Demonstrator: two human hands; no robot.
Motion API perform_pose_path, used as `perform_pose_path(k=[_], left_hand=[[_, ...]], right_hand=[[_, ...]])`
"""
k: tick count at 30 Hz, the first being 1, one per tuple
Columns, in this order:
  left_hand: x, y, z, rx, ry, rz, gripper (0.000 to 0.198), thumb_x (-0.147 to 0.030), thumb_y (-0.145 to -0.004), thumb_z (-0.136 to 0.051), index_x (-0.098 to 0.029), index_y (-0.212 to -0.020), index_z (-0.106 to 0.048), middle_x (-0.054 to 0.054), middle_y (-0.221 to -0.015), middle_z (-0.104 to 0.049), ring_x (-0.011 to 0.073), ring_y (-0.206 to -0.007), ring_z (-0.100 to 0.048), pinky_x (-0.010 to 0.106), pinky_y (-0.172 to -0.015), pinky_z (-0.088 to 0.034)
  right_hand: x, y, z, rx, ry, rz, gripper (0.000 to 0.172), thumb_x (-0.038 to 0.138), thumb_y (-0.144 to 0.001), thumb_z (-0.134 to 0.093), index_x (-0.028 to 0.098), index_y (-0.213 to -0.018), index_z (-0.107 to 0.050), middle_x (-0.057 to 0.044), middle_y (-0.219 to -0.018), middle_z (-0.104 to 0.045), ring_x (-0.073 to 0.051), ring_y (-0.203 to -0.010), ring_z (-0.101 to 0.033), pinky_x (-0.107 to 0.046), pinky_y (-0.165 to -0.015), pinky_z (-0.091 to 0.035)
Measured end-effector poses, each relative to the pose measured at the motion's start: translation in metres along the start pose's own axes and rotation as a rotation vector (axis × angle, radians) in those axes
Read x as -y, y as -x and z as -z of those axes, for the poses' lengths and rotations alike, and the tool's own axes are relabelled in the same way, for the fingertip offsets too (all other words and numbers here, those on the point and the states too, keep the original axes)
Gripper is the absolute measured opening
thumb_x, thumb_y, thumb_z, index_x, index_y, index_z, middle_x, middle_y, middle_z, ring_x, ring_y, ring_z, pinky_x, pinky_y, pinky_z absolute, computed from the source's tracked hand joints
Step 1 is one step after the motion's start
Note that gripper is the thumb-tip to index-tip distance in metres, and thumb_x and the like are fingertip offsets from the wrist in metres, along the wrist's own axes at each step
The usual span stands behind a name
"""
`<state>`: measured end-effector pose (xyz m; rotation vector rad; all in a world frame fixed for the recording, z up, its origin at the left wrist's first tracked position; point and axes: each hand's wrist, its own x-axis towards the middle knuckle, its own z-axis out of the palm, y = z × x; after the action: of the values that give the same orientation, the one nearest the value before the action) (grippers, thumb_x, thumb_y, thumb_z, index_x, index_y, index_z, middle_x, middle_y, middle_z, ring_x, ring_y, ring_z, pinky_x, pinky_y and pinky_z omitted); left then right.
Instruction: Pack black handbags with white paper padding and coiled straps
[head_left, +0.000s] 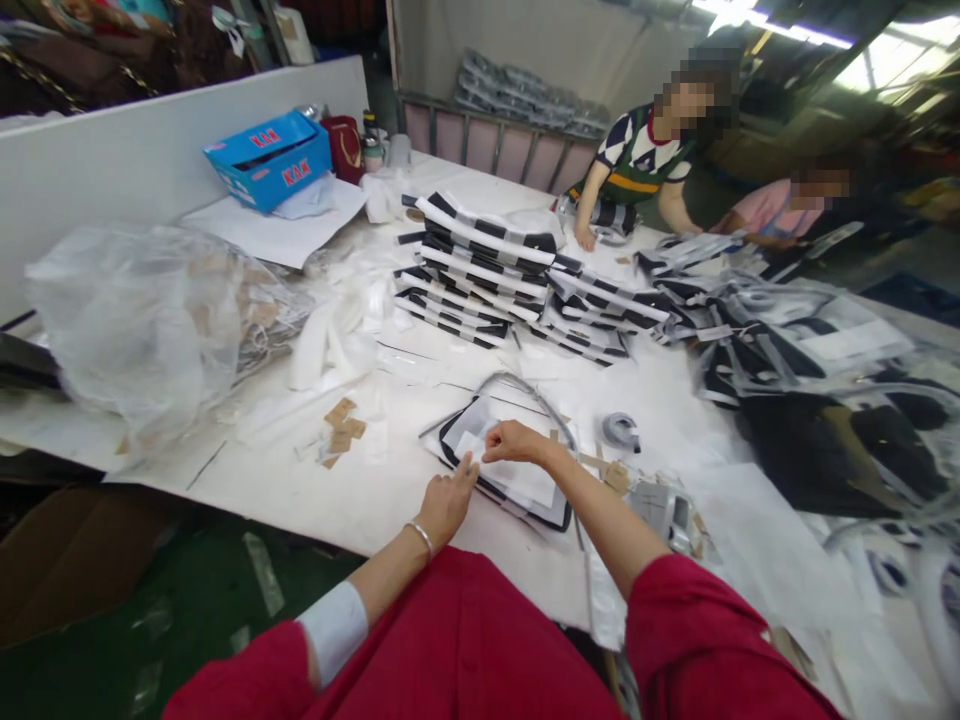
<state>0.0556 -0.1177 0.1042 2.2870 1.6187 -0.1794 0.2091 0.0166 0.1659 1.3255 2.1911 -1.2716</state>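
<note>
My left hand rests at the near edge of a flat black-trimmed piece with white sheets on it, its fingertips on the piece. My right hand lies across the top of the same piece, fingers on the white sheet, and appears to hold nothing. A curved grey cord arcs just beyond it. Small kraft paper tags lie to the left, and a small roll of grey tape sits to the right. Further off stand stacks of black-and-white striped folded pieces.
A white work table holds a large clear plastic bag at left and a blue box at the back. Black and clear bagged goods heap at right. Two co-workers sit beyond the far edge. A cardboard sheet lies on the floor.
</note>
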Motion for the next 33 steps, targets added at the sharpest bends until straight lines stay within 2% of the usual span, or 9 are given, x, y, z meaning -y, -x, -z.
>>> perform_pose_path(k=[5, 10, 14, 18, 23, 25, 28, 30, 33], left_hand=[[0.000, 0.000, -0.011, 0.004, 0.025, 0.019, 0.062, -0.002, -0.088, -0.036, -0.018, -0.148, -0.034, 0.022, -0.154, -0.030, 0.0223, -0.079, -0.070, 0.040, -0.071, -0.056], [-0.001, -0.001, -0.011, 0.015, 0.063, 0.032, 0.062, -0.004, -0.089, -0.036, -0.020, -0.149, -0.032, 0.022, -0.155, -0.029, 0.0210, -0.079, -0.070, 0.039, -0.071, -0.056], [0.000, -0.002, -0.006, 0.014, 0.056, 0.020, 0.062, -0.001, -0.088, -0.034, -0.019, -0.147, -0.035, 0.022, -0.155, -0.029, 0.0215, -0.080, -0.070, 0.040, -0.071, -0.056], [0.001, -0.003, -0.004, 0.028, 0.018, -0.003, 0.060, -0.001, -0.087, -0.032, -0.017, -0.144, -0.039, 0.021, -0.153, -0.033, 0.0211, -0.081, -0.070, 0.039, -0.072, -0.056], [0.002, -0.001, -0.003, 0.020, 0.019, -0.018, 0.063, 0.000, -0.085, -0.034, -0.020, -0.144, -0.039, 0.019, -0.154, -0.033, 0.0197, -0.082, -0.070, 0.038, -0.074, -0.055], [0.003, 0.000, -0.002, 0.022, 0.030, -0.018, 0.063, 0.000, -0.085, -0.034, -0.020, -0.145, -0.038, 0.019, -0.154, -0.032, 0.0197, -0.081, -0.070, 0.038, -0.074, -0.055], [0.003, 0.000, 0.000, 0.029, 0.050, -0.019, 0.063, -0.001, -0.086, -0.032, -0.020, -0.146, -0.038, 0.020, -0.154, -0.031, 0.0212, -0.082, -0.070, 0.040, -0.074, -0.055], [0.004, -0.001, 0.001, 0.044, 0.055, -0.026, 0.059, -0.002, -0.088, -0.032, -0.019, -0.144, -0.040, 0.020, -0.154, -0.031, 0.0226, -0.084, -0.071, 0.041, -0.074, -0.055], [0.007, -0.001, 0.003, 0.069, 0.047, -0.043, 0.055, -0.004, -0.090, -0.033, -0.019, -0.142, -0.043, 0.019, -0.154, -0.032, 0.0225, -0.086, -0.071, 0.039, -0.075, -0.055]], right_hand=[[0.001, -0.048, -0.009, 0.058, 0.234, -0.035, 0.012, 0.028, -0.063, -0.079, 0.020, -0.067, -0.071, 0.001, -0.066, -0.066, -0.016, -0.066, -0.060, -0.023, -0.058, -0.041], [0.004, -0.069, -0.023, 0.036, 0.471, -0.019, 0.016, 0.026, -0.060, -0.084, 0.020, -0.069, -0.073, -0.007, -0.078, -0.072, -0.024, -0.080, -0.067, -0.029, -0.068, -0.047], [0.001, -0.066, -0.028, -0.051, 0.576, 0.080, 0.020, 0.032, -0.070, -0.081, 0.020, -0.083, -0.073, -0.010, -0.093, -0.072, -0.025, -0.091, -0.066, -0.031, -0.078, -0.047], [-0.008, -0.056, -0.019, -0.228, 0.618, 0.140, 0.020, 0.029, -0.081, -0.073, 0.018, -0.097, -0.069, -0.013, -0.106, -0.067, -0.027, -0.102, -0.060, -0.035, -0.088, -0.042], [-0.028, -0.027, -0.011, -0.480, 0.608, 0.025, 0.020, 0.024, -0.094, -0.052, 0.014, -0.104, -0.066, -0.016, -0.107, -0.065, -0.030, -0.105, -0.056, -0.040, -0.091, -0.038], [-0.034, -0.013, -0.024, -0.553, 0.579, -0.003, 0.025, 0.027, -0.098, -0.045, 0.016, -0.105, -0.066, -0.015, -0.107, -0.066, -0.028, -0.104, -0.057, -0.039, -0.091, -0.039], [-0.037, 0.001, -0.063, -0.618, 0.500, 0.151, 0.033, 0.024, -0.100, -0.038, 0.018, -0.119, -0.064, -0.012, -0.121, -0.065, -0.025, -0.116, -0.055, -0.040, -0.102, -0.036], [-0.039, 0.004, -0.091, -0.606, 0.469, 0.265, 0.038, 0.024, -0.100, -0.035, 0.018, -0.131, -0.057, -0.011, -0.134, -0.059, -0.024, -0.128, -0.048, -0.044, -0.111, -0.029], [-0.044, 0.001, -0.113, -0.552, 0.478, 0.260, 0.044, 0.032, -0.101, -0.035, 0.015, -0.140, -0.048, -0.012, -0.147, -0.047, -0.025, -0.139, -0.037, -0.049, -0.115, -0.023]])
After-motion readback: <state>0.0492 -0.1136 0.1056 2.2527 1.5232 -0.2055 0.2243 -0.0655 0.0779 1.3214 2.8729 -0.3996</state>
